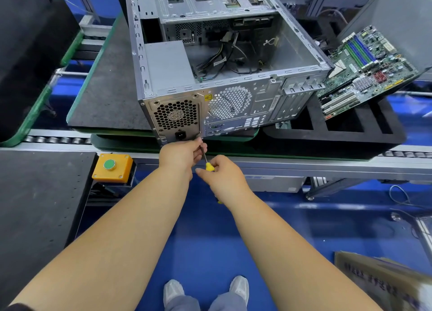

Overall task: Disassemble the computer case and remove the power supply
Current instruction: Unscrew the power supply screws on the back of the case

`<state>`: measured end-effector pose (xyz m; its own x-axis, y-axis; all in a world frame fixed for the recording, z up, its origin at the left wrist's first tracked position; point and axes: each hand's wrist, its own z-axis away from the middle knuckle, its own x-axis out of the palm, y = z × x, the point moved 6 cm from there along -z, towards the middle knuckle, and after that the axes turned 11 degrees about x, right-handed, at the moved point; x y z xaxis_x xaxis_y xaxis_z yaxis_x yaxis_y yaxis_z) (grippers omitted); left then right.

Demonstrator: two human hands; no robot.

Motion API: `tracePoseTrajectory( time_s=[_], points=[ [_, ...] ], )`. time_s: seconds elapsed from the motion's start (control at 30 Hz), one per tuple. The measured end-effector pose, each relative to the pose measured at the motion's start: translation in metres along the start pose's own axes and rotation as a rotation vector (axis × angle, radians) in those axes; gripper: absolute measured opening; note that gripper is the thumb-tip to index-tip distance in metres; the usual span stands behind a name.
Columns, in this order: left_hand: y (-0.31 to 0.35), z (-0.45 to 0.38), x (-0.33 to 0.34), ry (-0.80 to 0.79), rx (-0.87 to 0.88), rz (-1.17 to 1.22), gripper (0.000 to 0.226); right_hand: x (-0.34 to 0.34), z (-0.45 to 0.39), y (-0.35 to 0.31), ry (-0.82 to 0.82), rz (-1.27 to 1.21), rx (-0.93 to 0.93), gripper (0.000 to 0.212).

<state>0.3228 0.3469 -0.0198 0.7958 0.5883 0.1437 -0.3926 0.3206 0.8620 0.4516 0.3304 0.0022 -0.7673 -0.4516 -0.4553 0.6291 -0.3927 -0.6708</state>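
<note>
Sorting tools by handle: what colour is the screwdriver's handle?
Yellow; the screwdriver handle shows in the head view.

Blue floor [210, 240], roller conveyor [56, 139], dark work mat [107, 95], orange button box [113, 168]

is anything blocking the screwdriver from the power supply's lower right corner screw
Nothing visible does. The screwdriver shaft runs straight up to the lower right corner of the power supply rear plate. Only the left hand, pinching the shaft near the tip, sits there; the right hand holds the handle.
</note>
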Motion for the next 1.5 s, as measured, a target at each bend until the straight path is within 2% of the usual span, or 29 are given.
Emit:
tracePoseTrajectory(
  time_s=[0.1,0.17,0.37,0.63,0.73,0.8,0.97,1.03,1.1,1.2,1.33,1.4,1.5],
  points=[
    [0.001,0.002,0.000,0.004,-0.012,0.005,0.012,0.004,0.005,0.008,-0.234,-0.271,0.204,0.032],
    [0.002,0.003,0.001,0.005,-0.025,0.004,0.013,0.006,0.008,0.014,-0.340,-0.403,0.271,0.040],
    [0.002,0.007,0.001,0.010,-0.040,0.029,0.010,0.001,0.007,0.016,-0.324,-0.450,0.190,0.030],
    [0.005,0.010,0.002,-0.004,-0.064,-0.009,0.012,0.004,0.007,0.012,-0.190,-0.336,0.103,0.018],
    [0.005,0.011,0.002,-0.016,-0.060,-0.016,0.014,0.001,0.006,0.011,-0.093,-0.240,0.097,0.016],
    [0.005,0.010,0.002,-0.013,-0.055,-0.018,0.014,-0.002,0.007,0.007,-0.011,-0.108,0.055,0.019],
    [0.004,0.010,0.004,-0.006,-0.060,-0.025,0.013,-0.004,0.013,-0.012,0.290,0.481,-0.244,0.024],
    [0.003,0.010,0.006,-0.002,-0.059,-0.019,0.015,-0.001,0.016,-0.018,0.376,0.588,-0.299,0.020],
    [0.004,0.010,0.006,0.007,-0.057,-0.020,0.016,0.001,0.015,-0.018,0.393,0.612,-0.285,0.020],
    [0.004,0.009,0.005,0.007,-0.058,-0.032,0.016,0.002,0.008,-0.012,0.257,0.478,-0.198,0.026],
    [0.005,0.008,0.005,0.004,-0.039,-0.031,0.017,0.004,0.006,0.001,-0.127,-0.036,0.035,0.028],
    [0.006,0.009,0.007,-0.004,-0.043,-0.037,0.018,0.006,0.009,0.006,-0.286,-0.218,0.151,0.032],
    [0.007,0.012,0.006,0.021,-0.049,-0.028,0.017,0.004,0.011,0.011,-0.405,-0.384,0.189,0.036]
  ],
)
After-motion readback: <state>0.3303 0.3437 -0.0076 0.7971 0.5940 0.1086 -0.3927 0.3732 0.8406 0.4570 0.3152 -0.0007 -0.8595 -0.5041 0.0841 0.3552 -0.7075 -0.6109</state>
